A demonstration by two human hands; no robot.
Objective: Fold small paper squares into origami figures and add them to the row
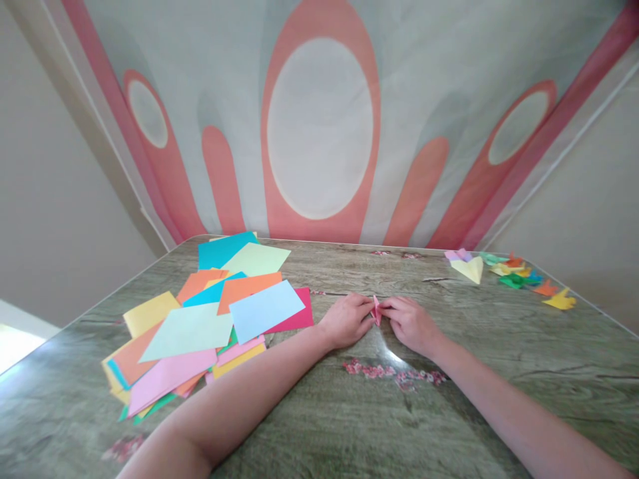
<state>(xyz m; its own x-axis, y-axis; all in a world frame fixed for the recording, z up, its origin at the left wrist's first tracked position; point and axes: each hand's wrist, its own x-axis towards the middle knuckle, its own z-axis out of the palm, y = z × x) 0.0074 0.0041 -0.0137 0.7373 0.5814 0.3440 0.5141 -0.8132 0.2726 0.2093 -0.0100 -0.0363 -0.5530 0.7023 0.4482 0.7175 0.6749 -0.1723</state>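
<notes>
A small piece of folded pink origami paper (376, 311) stands between my two hands near the middle of the table. My left hand (348, 319) pinches its left side, fingers closed and palm down. From the other side, my right hand (410, 324) grips it between thumb and fingertips. The fingers cover part of the folds, so its full shape cannot be made out. Just left of my left hand lies a crimson sheet (300, 311), partly under a light blue sheet (267, 311).
Loose coloured paper sheets (187, 332) spread in an overlapping pile on the left. At the far right sit several small folded paper figures (560, 299) and a pale yellow folded piece (469, 269). The wood-patterned table (319, 426) meets a pink-and-grey patterned backdrop (234, 86).
</notes>
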